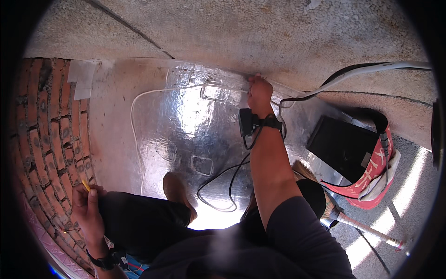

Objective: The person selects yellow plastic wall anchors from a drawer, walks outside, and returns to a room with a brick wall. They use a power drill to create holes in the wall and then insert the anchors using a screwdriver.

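Observation:
My left hand (88, 210) is at the lower left beside my knee and the brick wall. It is closed round a short, thin yellow stick-like object (85, 184), whose kind I cannot make out. My right arm reaches forward, and my right hand (260, 94) rests low against the rough wall with curled fingers. It is at the far edge of a shiny silver foil sheet (186, 132), where a thin white cable (133, 122) runs up to it. Whatever those fingers pinch is hidden. A black device (246, 122) is strapped on my right wrist.
A black cable (218, 175) loops across the foil from the wrist device. To the right stands a red bag (374, 177) with a flat black box (344, 143) in it. A broom (369, 229) lies near it. Brick wall (55, 139) borders the left; rough wall (260, 35) the far side.

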A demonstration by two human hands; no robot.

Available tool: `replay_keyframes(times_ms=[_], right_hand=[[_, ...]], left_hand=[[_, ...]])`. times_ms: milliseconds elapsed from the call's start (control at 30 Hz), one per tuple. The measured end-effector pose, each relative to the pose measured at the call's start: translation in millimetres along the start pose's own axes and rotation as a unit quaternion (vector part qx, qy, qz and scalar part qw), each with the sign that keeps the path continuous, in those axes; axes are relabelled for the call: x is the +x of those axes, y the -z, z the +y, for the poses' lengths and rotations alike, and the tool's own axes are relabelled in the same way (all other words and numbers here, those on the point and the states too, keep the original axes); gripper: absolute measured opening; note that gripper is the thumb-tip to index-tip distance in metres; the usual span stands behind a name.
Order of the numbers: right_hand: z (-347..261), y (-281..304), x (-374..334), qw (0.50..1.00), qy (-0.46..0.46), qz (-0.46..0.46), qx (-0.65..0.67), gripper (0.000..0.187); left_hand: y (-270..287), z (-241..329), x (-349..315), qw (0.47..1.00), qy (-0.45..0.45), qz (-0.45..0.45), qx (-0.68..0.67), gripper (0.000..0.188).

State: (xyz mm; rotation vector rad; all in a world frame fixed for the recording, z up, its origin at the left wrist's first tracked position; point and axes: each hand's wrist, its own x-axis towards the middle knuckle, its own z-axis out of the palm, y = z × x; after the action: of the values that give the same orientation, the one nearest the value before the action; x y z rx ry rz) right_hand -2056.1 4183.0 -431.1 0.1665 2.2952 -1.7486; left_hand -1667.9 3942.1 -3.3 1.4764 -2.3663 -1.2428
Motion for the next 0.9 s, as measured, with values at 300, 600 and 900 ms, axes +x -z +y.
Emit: replay_keyframes(times_ms=[300, 600, 900], right_hand=[[-76.5, -9.7, -47.1, 0.978, -0.142, -0.023, 0.153, 0.030], [-69.7, 16.8, -45.3, 0.928, 0.081, 0.017, -0.363, 0.050], [-86.3, 36.3, -28.9, 0.907, 0.118, -0.047, -0.401, 0.049]], left_hand=[[4.4, -5.2, -5.9, 0.999, 0.020, 0.026, -0.006, 0.009], [7.9, -7.0, -11.0, 0.998, 0.038, 0.044, 0.008, 0.009], [9.7, -4.5, -18.8, 0.998, 0.027, 0.052, 0.021, 0.011]])
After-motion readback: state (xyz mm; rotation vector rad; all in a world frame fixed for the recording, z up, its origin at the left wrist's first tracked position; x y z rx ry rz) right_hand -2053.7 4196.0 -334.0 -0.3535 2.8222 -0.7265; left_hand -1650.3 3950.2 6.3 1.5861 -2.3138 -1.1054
